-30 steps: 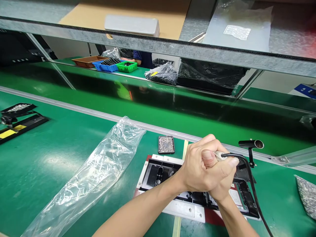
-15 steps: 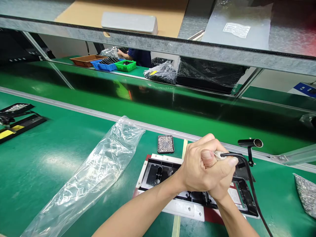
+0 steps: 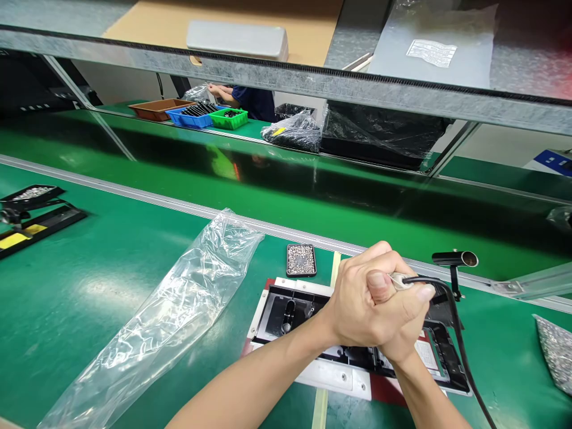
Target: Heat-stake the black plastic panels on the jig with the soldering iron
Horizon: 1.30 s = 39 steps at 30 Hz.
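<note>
Both my hands are clasped together round a corded electric screwdriver [image 3: 401, 281]; only its pale cable end and the black cord show, the rest is hidden in the fingers. My left hand [image 3: 357, 298] wraps over my right hand [image 3: 404, 328], both closed. Beneath them lies a black plastic housing [image 3: 274, 316], open side up, with ribs, tube-like posts and a label. It sits in a white and dark red fixture [image 3: 333, 376]. The tool's tip and the middle of the housing are covered by my hands.
A small black tray of screws [image 3: 301, 261] stands behind the fixture. Left lies a clear plastic bag [image 3: 179, 304]. A black tube holder [image 3: 454, 258] rises at the back right; a bag of small metal parts [image 3: 554, 345] lies far right. A shelf [image 3: 286, 74] spans overhead. Beyond, a person [image 3: 250, 101] works.
My clasped hands keep their grip on the screwdriver with almost no movement. The whole view shifts very slightly. Across the bench, the other person's hand has moved a little left and up.
</note>
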Each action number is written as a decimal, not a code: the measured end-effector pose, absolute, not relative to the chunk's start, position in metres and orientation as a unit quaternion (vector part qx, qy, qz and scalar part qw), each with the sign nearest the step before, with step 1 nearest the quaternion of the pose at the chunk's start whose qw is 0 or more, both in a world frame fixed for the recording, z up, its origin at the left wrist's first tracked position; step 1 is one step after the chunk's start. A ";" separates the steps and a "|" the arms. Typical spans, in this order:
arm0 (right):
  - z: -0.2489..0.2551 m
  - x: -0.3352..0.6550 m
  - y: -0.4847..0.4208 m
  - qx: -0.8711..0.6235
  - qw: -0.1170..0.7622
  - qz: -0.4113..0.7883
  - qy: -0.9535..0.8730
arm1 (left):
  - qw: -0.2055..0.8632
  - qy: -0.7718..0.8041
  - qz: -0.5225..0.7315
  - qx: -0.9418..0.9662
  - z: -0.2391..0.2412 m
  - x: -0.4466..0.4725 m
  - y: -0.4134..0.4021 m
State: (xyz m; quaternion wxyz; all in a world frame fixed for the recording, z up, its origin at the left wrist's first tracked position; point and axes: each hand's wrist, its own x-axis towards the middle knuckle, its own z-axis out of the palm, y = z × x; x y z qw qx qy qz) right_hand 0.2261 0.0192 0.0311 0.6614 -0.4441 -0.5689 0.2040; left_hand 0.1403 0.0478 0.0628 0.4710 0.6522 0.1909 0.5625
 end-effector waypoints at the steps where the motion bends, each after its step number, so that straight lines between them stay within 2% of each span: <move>1: 0.032 0.226 0.019 -0.443 0.662 0.203 -0.569 | 0.471 0.191 0.562 0.652 0.063 0.140 0.048; 39: 0.036 0.223 0.022 -0.436 0.674 0.196 -0.563 | 0.455 0.193 0.562 0.663 0.057 0.141 0.049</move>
